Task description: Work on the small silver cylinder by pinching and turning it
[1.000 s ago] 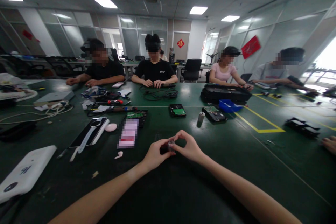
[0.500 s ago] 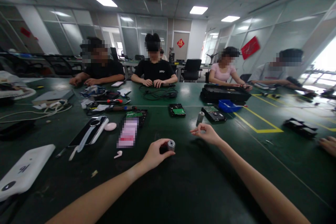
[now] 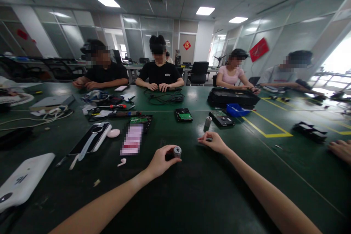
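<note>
My left hand (image 3: 160, 162) has its thumb and fingers around a grey metal cylinder (image 3: 177, 152), which stands upright just above or on the green tabletop; I cannot tell which. Its round top faces up, with dark marks or holes in it. To the right, my right hand (image 3: 215, 142) hovers low over the table with thumb and forefinger pinched together. Whatever may be between those fingertips is too small to make out. A second, similar metal cylinder (image 3: 208, 122) stands upright just beyond that hand, apart from it.
Hard drives (image 3: 184, 115) lie ahead, near a blue tray (image 3: 237, 110) and a black case (image 3: 233, 98). On the left are a phone (image 3: 132, 139), an earbud (image 3: 122, 162), a watch (image 3: 89, 140) and a white device (image 3: 26, 179). Another person's hand (image 3: 340, 150) rests at right; several people sit opposite.
The view has shifted slightly. My right hand has sunk a little toward the table, its fingers still pinched. My left hand keeps its hold on the metal cylinder.
</note>
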Tool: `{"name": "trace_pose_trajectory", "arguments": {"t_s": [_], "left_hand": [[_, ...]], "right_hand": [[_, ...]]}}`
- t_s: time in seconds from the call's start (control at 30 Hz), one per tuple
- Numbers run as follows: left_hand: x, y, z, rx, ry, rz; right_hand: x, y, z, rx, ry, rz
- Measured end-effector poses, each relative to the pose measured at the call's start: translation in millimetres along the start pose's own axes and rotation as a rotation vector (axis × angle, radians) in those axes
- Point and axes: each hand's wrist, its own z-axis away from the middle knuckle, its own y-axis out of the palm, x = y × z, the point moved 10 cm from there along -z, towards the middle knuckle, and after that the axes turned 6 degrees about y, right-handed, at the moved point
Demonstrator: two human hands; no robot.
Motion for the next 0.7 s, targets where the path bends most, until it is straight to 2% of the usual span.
{"name": "trace_pose_trajectory", "arguments": {"t_s": [0.07, 0.17, 0.23, 0.3, 0.47, 0.7], "left_hand": [[1.5, 0.3, -0.1, -0.011, -0.003, 0.01], [3.1, 1.2, -0.2, -0.02, 0.002, 0.011], [3.6, 1.4, -0.2, -0.022, 0.006, 0.012], [3.8, 1.5, -0.2, -0.021, 0.009, 0.019], [2.3, 1.9, -0.1, -0.011, 0.022, 0.029], [0.9, 1.0, -0.4, -0.022, 0.022, 0.003]], "right_hand": [[23.7, 14.5, 2.9, -0.04, -0.053, -0.103], [60.0, 51.7, 12.1, -0.019, -0.142, -0.232], [72.0, 77.5, 17.6, 0.029, -0.154, -0.234], [74.1, 92.5, 20.8, 0.037, -0.156, -0.178], [69.0, 94.8, 21.0, 0.006, -0.172, -0.085], [68.5, 76.1, 18.2, -0.127, -0.147, -0.129]]}}
